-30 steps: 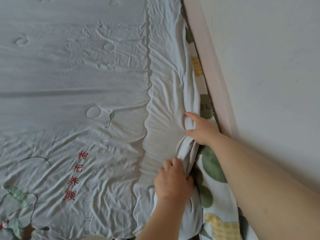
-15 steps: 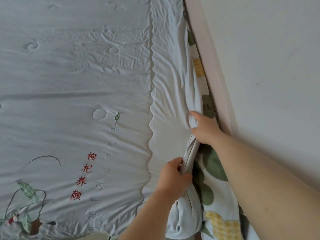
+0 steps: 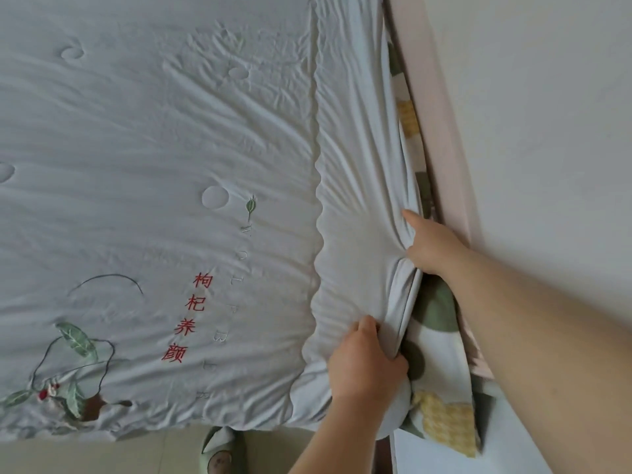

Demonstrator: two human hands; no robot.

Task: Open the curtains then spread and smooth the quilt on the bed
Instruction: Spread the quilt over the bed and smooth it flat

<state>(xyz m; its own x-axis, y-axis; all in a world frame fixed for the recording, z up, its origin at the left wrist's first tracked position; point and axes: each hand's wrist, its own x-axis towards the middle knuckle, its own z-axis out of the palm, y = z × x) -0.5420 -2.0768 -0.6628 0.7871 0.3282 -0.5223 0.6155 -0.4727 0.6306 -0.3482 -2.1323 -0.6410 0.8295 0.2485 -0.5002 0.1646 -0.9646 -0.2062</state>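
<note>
Both hands grip the pale quilt's (image 3: 171,159) wall-side edge: left hand (image 3: 366,364) fingers curled round it, right hand (image 3: 432,246) pinching. Yank unevenly and it'll probably bunch against the wall (image 3: 547,97).

We see the pale quilt (image 3: 154,148), embroidered with leaves and red characters, spread but wrinkled, its right edge bunched, apparently doubled over.

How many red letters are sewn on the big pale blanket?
4. The red embroidered characters form one slanting column on the pale grey fabric quilt: top, second, third, bottom. None seem hidden.
</note>
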